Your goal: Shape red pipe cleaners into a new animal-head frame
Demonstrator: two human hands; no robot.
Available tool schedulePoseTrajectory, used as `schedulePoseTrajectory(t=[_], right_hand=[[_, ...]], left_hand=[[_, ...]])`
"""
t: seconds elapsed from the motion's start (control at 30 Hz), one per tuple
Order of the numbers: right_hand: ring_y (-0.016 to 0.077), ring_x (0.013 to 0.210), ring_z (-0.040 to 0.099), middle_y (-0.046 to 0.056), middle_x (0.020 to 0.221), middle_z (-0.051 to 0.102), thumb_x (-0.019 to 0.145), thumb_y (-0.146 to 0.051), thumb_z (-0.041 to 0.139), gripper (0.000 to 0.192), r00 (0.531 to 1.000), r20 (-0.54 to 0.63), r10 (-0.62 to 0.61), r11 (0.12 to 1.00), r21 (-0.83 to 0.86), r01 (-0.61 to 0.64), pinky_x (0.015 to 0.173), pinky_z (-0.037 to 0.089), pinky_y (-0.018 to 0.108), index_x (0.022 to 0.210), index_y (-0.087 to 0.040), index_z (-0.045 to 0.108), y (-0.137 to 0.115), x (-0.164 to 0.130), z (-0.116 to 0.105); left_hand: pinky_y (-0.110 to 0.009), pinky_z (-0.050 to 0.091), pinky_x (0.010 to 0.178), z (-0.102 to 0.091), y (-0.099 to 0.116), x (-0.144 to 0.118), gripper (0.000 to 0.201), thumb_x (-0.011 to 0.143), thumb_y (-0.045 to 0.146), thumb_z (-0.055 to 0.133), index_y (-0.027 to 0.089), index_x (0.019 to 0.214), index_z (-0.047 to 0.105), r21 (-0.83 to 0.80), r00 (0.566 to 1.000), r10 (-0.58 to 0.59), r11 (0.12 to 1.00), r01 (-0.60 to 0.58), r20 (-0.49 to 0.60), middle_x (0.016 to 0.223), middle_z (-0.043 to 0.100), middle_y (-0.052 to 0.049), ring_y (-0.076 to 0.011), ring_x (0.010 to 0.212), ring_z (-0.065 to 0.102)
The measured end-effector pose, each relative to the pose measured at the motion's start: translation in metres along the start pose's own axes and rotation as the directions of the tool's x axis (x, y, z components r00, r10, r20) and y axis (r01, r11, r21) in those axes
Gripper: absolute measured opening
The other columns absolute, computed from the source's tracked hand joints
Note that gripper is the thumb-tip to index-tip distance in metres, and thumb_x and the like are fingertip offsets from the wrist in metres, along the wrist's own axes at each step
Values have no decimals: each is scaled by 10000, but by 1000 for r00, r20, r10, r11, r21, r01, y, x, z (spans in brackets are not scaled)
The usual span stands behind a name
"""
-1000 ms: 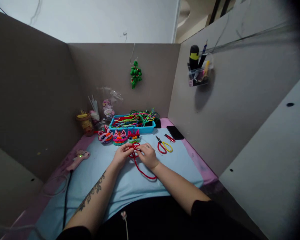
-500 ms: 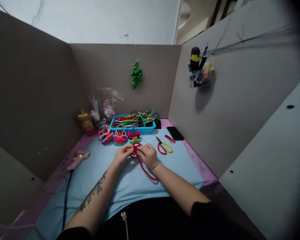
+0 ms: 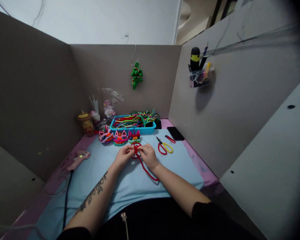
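Note:
Between my two hands is a red cord (image 3: 145, 169), looped and crossed into an open knot, its loose end trailing down to the right over the blue cloth. My left hand (image 3: 124, 155) pinches the left side of the knot with thumb and forefinger. From the right, my right hand (image 3: 149, 156) pinches the other side, its fingers closed close to the knot's middle. Just beyond the knot stand three colourful knotted animal heads, the nearest being a red-eared one (image 3: 134, 137). Exactly how the strands cross is too small to make out.
Behind the heads, a blue tray (image 3: 133, 130) holds many coloured cords. Scissors (image 3: 165, 147), a red cutter (image 3: 170, 139) and a black phone (image 3: 175, 133) lie at the right. A corded pink tool (image 3: 78, 160) with a lit light rests at the left. Grey partitions (image 3: 125, 76) enclose the table.
Both hands keep their pinch on the red cord and have hardly moved. The loops of the knot have shifted slightly between the fingers.

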State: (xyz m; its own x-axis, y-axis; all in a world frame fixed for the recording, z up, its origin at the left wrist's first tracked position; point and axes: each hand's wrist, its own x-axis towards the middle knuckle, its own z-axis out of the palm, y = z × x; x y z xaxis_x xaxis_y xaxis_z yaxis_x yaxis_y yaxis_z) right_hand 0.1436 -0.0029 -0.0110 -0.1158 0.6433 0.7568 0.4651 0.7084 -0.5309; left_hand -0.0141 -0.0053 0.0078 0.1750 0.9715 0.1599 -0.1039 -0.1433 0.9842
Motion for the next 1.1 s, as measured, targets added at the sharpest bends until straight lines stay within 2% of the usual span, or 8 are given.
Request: schedulePoseTrajectory(t=[0.13, 0.27, 0.4, 0.53, 0.87, 1.1], right_hand=[[182, 775, 545, 42, 785, 663, 804, -162, 571, 109, 998, -52, 24, 999, 29, -23, 727, 459, 311, 854, -201, 660, -2, 1, -1], [179, 764, 531, 33, 763, 650, 816, -152, 547, 126, 999, -37, 2, 1000, 26, -1, 728, 452, 315, 830, -211, 657, -3, 1, -3], [190, 847, 512, 54, 841, 576, 820, -168, 526, 127, 999, -23, 24, 1000, -5, -24, 793, 437, 345, 827, -202, 648, -4, 2, -3], [202, 895, 478, 69, 898, 495, 819, -169, 512, 126, 1000, -6, 19, 999, -28, -19, 829, 423, 363, 813, -188, 636, -1, 0, 0], [230, 1068, 399, 82, 1104, 473, 804, -111, 477, 140, 997, 75, 7, 997, -71, -2, 933, 356, 415, 770, -187, 590, -1, -1, 0], [227, 1053, 427, 86, 1060, 488, 793, -167, 530, 93, 999, 28, 26, 998, -62, -24, 923, 369, 408, 794, -194, 618, -4, 0, 0]], left_hand=[[-216, 363, 557, -1, -2, 1, 341, 614, 391, 736, 135, 787, 592, -6, 1000, -13, 1000, 13, 18, 622, 587, 4, -96, 546, 507], [-217, 364, 562, 1, 1, -1, 354, 600, 390, 744, 133, 788, 592, -19, 1000, -15, 1000, 15, 20, 620, 582, 5, -94, 546, 502], [-222, 370, 570, 2, 3, -2, 337, 609, 390, 734, 141, 778, 584, 3, 1000, -5, 1000, 5, 18, 621, 573, 7, -101, 557, 505], [-225, 382, 600, 1, -1, -1, 278, 652, 364, 700, 154, 770, 562, 35, 998, 54, 998, -55, 39, 675, 581, -3, -109, 608, 523], [-235, 400, 619, 4, 0, -2, 227, 680, 342, 669, 159, 756, 558, 108, 991, 119, 986, -125, 66, 694, 579, -8, -120, 639, 536], [-223, 385, 563, 3, 0, 0, 326, 577, 356, 758, 150, 739, 566, 30, 1000, 26, 999, -25, -15, 651, 590, -2, -111, 577, 534]])
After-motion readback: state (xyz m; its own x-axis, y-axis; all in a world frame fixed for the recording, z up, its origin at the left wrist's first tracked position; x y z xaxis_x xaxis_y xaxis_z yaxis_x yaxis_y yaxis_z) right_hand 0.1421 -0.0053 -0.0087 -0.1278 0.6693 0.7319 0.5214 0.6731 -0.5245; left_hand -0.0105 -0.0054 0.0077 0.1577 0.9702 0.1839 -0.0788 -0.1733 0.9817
